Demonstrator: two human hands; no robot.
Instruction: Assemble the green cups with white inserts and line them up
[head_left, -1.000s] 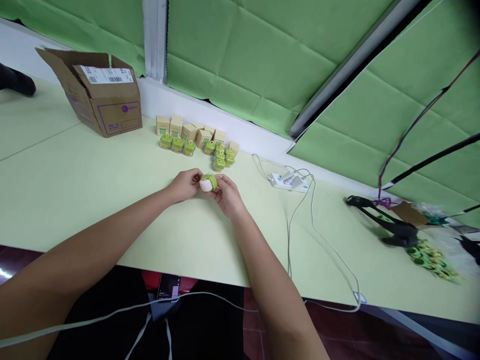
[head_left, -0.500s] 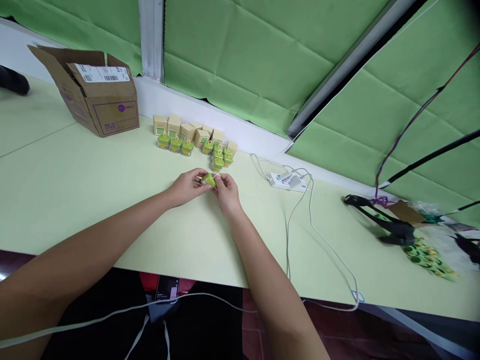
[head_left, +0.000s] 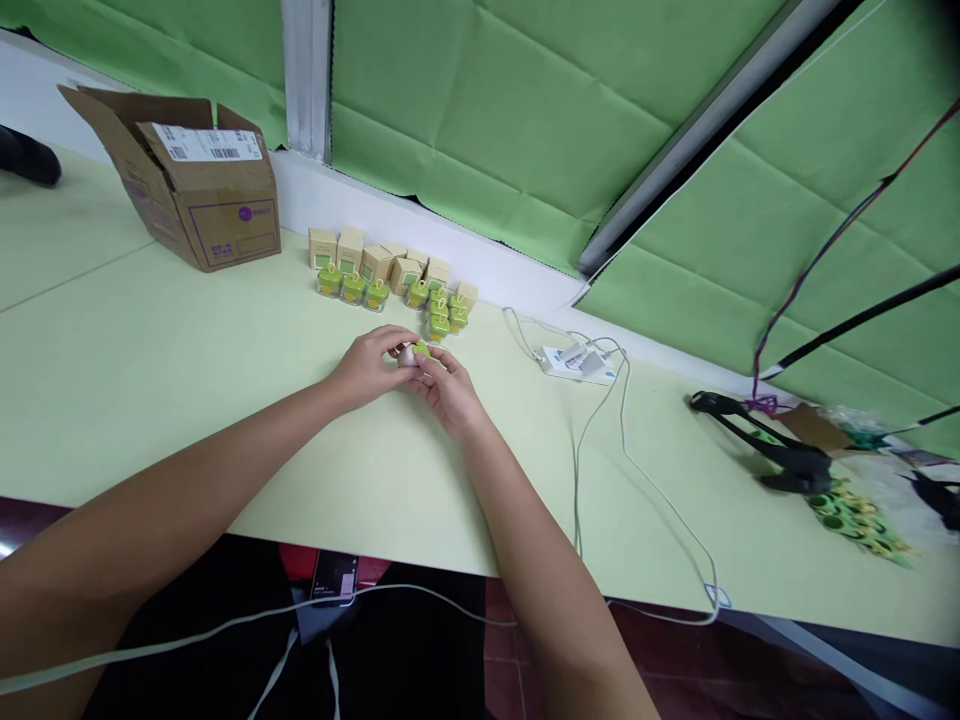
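Between my hands, above the table, is a small jar [head_left: 407,355] with a whitish body and a green lid [head_left: 421,349]. My left hand [head_left: 366,370] is closed around the body from the left. On the other side, my right hand [head_left: 451,392] pinches the green lid with thumb and fingers. Part of the jar is hidden by the fingers, so I cannot tell whether lid and body are joined. Just beyond my hands stand several like jars [head_left: 354,288] with green lids and loops on top, in front of a row of small cardboard boxes [head_left: 350,250].
An open carton [head_left: 232,235] stands at the back left. To the right lies a white power strip [head_left: 577,364] with plugs and cables running over the table edge. Farther right are a black stand [head_left: 795,465] and a heap of green pieces [head_left: 855,520]. A phone [head_left: 334,578] lies below the table edge.
The jar has turned in my hands: its whitish body now shows more and its green lid less. My right hand's fingers have shifted round the lid, and the other jars are unmoved.
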